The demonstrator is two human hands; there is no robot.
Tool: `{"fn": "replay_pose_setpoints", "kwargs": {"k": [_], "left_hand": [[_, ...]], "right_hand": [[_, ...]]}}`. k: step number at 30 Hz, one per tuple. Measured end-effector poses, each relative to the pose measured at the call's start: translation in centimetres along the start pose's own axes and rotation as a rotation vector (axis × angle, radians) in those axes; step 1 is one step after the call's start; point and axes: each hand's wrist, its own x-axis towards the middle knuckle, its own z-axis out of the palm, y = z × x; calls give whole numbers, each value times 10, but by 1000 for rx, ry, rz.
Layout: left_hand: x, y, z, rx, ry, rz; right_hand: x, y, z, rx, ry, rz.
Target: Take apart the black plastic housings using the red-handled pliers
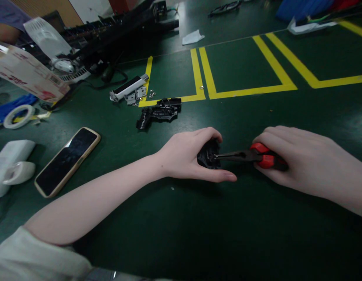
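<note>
- My hands were apart: the left hand clasped a black part, between the yellow tape and the worktop's near edge.
- My right hand clamped red-handled pliers, tips at the part; this step looked unfinished.
- Farther from that edge, black pieces, metal plates and small rings lay loose, seemingly unfitted.

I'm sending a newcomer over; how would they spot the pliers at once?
Over the green table, find the right hand. The pliers in it point at the black part in the left hand. Their red grips set them apart from that part.
</note>
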Motion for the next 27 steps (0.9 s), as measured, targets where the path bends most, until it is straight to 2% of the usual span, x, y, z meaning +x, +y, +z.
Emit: {"fn": "replay_pose_setpoints", "kwargs": {"k": [8, 15, 20, 27], "left_hand": [[-1, 0, 1, 46, 27, 39], [-4, 0, 5, 112, 68, 122], [-3, -2, 8, 174, 67, 112], [-2, -1, 8, 224, 44, 96]], "right_hand": [[-3, 5, 1, 35, -14, 6], [-3, -2, -4, 14, -71, 58], [-2, -4, -4, -24, -14, -1], [-2, -7, -11, -123, -14, -29]]}}
